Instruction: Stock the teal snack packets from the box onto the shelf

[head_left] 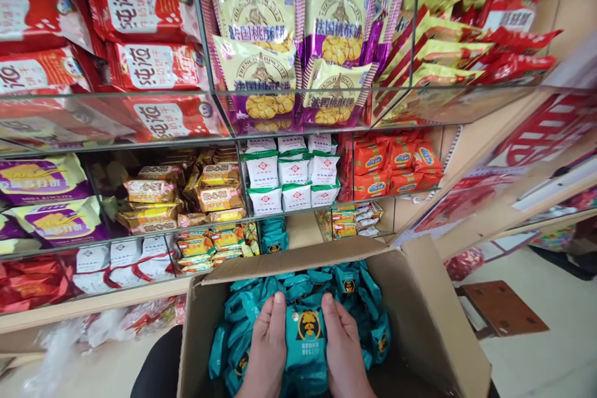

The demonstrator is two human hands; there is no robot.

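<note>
Both my hands hold one teal snack packet point(305, 339) between them, its yellow-and-black emblem facing up. My left hand point(269, 345) grips the packet's left edge, thumb on top. On the opposite edge, my right hand point(342, 342) pinches it the same way. Beneath them lies a heap of matching teal packets point(364, 292) inside an open cardboard box point(433, 317). The fingers under the packet are hidden. Ahead, a short row of teal packets point(274, 236) stands on the lowest shelf.
Shelves with a glass front edge point(261, 137) rise close beyond the box. They hold purple-and-cream biscuit packs point(261, 74), red packs point(144, 9), white-and-green packs point(295, 168) and small orange packs point(221, 239). A brown board point(506, 308) lies low at the right.
</note>
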